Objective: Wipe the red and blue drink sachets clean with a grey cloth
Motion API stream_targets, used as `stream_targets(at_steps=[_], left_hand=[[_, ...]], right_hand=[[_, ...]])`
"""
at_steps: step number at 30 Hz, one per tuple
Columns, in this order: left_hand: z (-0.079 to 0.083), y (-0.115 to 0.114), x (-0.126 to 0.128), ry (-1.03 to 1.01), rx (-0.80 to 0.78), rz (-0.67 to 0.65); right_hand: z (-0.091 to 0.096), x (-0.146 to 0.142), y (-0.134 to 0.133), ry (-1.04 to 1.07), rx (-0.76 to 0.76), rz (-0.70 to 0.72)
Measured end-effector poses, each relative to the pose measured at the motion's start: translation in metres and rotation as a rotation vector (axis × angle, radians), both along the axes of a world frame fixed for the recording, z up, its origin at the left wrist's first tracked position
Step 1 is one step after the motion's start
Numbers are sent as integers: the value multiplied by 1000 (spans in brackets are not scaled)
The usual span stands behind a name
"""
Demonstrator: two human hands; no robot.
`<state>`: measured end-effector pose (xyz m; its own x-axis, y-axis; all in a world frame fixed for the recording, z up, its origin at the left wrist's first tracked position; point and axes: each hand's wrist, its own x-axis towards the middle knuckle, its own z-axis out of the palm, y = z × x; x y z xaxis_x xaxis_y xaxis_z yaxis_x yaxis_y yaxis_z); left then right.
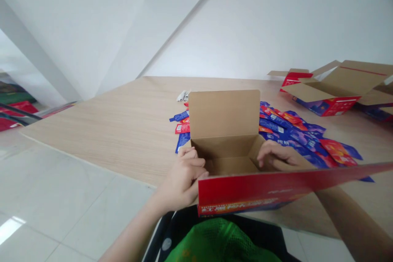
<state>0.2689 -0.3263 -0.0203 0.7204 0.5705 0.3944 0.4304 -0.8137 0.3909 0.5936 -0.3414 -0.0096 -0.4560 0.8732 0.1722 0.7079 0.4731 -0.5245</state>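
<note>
The box (225,151) sits open at the near edge of the table (123,123), right in front of me, with my hands apart, one on each side of it. My left hand (184,176) is curled tight around the near left corner, fingers folded over the wall. My right hand (276,155) lies over the right wall with its fingers bent down inside; I cannot tell whether the thumb is pinching underneath. It is thin folding card, plain brown and matt inside, glossy red with print outside, so I judge it very light, stiff along its creases but easy to dent or bow on the flat panels. The corners and folded edges look the safest places to hold, since the long red front flap (276,190) hangs loose towards me and would flop if I took it alone. The back flap (224,112) stands upright, square and smooth. Behind and to the right of the box lies a scatter of flat packets (301,135), blue and red, shiny and probably slippery. Further right, more boxes (331,94) of the same kind lie open. The tabletop is pale wood grain, and something of green mesh (215,241) sits below the table edge, close to me.
</note>
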Motion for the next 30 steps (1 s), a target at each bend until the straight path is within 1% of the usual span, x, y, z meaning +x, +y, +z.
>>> stream_targets(at_steps=[1,2,4,6,8,10,12,14,15,18,21,23,24,27,29,30], left_hand=[[-5,-2,2,-19,8,20],[-8,-3,4,-27,17,33],[-11,-4,7,-25,44,47],[-12,-5,10,-17,74,61],[-11,-9,13,-38,101,120],[-10,-13,19,-64,123,227],[-10,-15,25,-80,141,315],[-10,-13,32,-78,165,364],[-11,-11,35,-70,176,374],[-13,-1,45,-39,188,390],[-11,8,51,-4,177,392],[0,10,51,31,159,363],[8,10,49,43,147,349],[42,15,42,17,170,363],[63,27,38,-59,245,371],[69,37,37,-111,208,342]], right_hand=[[-2,0,-2,46,-3,5],[-1,2,-3,97,-36,25],[5,8,-3,148,-169,74],[19,17,-5,164,-313,127],[34,25,-13,153,-443,173],[43,28,-27,45,-489,195],[43,26,-43,-136,-440,178],[33,21,-56,-270,-334,110],[26,19,-59,-299,-289,67],[6,16,-57,-326,-227,-57],[-1,16,-46,-372,-152,-124],[-1,15,-44,-396,-117,-106],[-1,14,-45,-401,-114,-93],[-1,11,-59,-391,-120,-54],[-3,10,-71,-370,-119,-20],[-3,10,-76,-361,-118,1]])
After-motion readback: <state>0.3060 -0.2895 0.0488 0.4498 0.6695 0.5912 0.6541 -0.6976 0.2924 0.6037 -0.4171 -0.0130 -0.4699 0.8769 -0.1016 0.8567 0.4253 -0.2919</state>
